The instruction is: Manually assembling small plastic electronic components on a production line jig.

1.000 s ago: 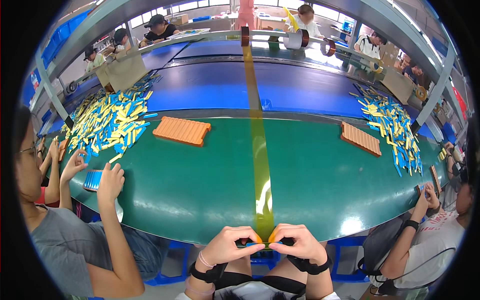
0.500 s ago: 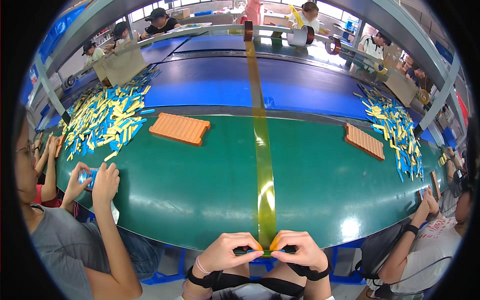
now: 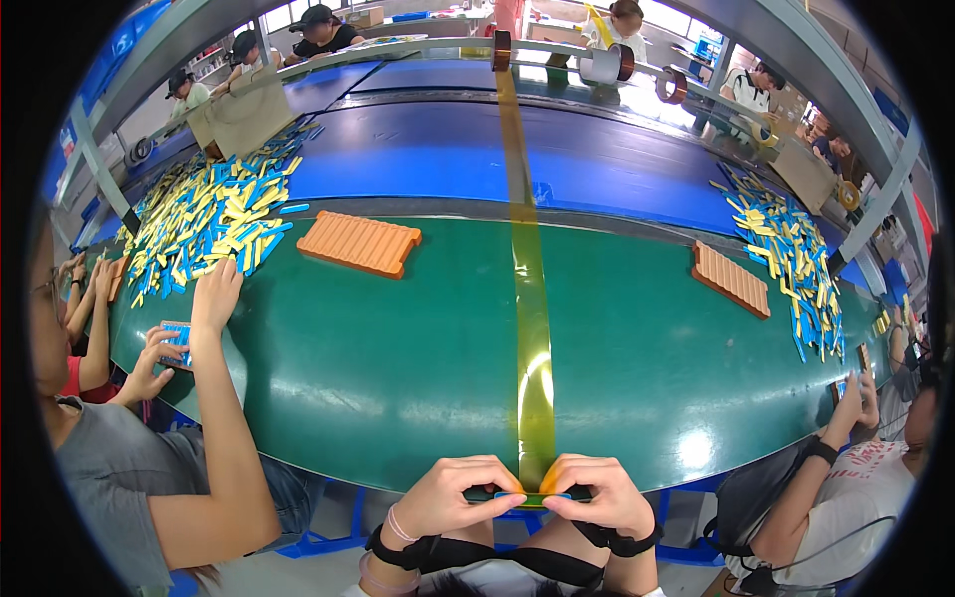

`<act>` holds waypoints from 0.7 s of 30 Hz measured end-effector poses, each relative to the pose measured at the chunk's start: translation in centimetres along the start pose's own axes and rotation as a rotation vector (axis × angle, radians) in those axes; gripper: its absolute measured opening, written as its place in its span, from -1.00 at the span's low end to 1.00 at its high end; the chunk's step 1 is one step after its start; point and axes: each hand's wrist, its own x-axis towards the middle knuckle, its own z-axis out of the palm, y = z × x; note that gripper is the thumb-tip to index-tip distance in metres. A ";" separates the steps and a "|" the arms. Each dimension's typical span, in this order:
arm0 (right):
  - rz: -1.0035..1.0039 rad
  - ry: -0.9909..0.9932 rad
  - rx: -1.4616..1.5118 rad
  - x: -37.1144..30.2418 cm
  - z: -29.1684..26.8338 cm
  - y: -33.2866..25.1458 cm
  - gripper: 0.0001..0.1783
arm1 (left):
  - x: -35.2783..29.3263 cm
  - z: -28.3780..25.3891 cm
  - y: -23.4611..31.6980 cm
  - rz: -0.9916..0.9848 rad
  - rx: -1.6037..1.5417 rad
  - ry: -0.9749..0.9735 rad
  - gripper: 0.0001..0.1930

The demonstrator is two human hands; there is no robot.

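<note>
A long strip of translucent yellow tape (image 3: 534, 368) runs from a brown roll (image 3: 501, 50) on the overhead bar down across the table to me. At the table's near edge my left hand (image 3: 460, 495) pinches the left side of its end between thumb and fingers. My right hand (image 3: 594, 496) pinches the right side the same way, a short gap from the left. Slivers of blue (image 3: 512, 495) show by the thumb tips; the fingers hide most of whatever lies there.
Two orange ridged trays (image 3: 360, 244) (image 3: 731, 280) lie on the green table (image 3: 418, 368). Heaps of blue and yellow strips (image 3: 214, 219) (image 3: 786, 249) are piled left and right. Co-workers sit close on both sides; a left neighbour's hand (image 3: 218, 284) reaches into the heap. A blue belt lies beyond.
My hands keep their pinch at the tape's end, almost unmoved. The left neighbour's hand has gone from a small tray to the heap. The view has shifted slightly.
</note>
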 end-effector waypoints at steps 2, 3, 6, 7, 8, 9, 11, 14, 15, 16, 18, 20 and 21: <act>0.008 0.001 0.000 0.0 0.0 0.0 -0.90 | 0.0 0.0 0.0 0.001 0.003 0.002 -0.91; 0.005 -0.001 -0.003 0.1 0.0 -0.1 -0.90 | 0.0 0.0 0.1 0.002 -0.002 0.010 -0.91; -0.006 -0.002 -0.007 0.1 0.0 -0.1 -0.89 | 0.1 -0.1 0.4 -0.016 -0.003 0.011 -0.92; -0.014 0.000 -0.008 0.1 -0.1 -0.1 -0.89 | 0.1 -0.2 0.5 -0.035 -0.001 0.004 -0.92; -0.014 0.001 -0.009 0.1 -0.1 -0.1 -0.89 | 0.1 -0.1 0.4 -0.034 -0.002 0.003 -0.92; -0.018 0.002 -0.008 0.1 -0.1 -0.1 -0.89 | 0.2 -0.1 0.4 -0.014 0.002 0.006 -0.91; -0.022 0.004 -0.007 0.1 -0.1 -0.1 -0.89 | 0.2 0.0 0.5 0.006 0.005 0.008 -0.89; -0.006 -0.002 -0.024 0.1 0.1 0.0 -0.89 | 0.2 0.3 0.5 0.003 0.075 0.015 -0.83; -0.001 0.001 -0.031 0.2 0.1 -0.2 -0.88 | 0.2 0.6 0.4 0.010 0.123 0.008 -0.82; 0.004 0.003 -0.037 0.3 0.2 -0.2 -0.87 | 0.2 0.7 0.3 0.016 0.171 0.000 -0.81; -0.003 0.006 -0.046 0.3 0.2 -0.2 -0.87 | 0.2 0.8 0.2 0.030 0.178 -0.001 -0.82; -0.009 0.010 -0.058 0.3 0.1 -0.2 -0.87 | 0.3 0.7 0.2 0.046 0.182 -0.004 -0.83; -0.015 0.013 -0.060 0.3 0.2 -0.2 -0.87 | 0.4 0.7 0.3 0.044 0.164 -0.003 -0.84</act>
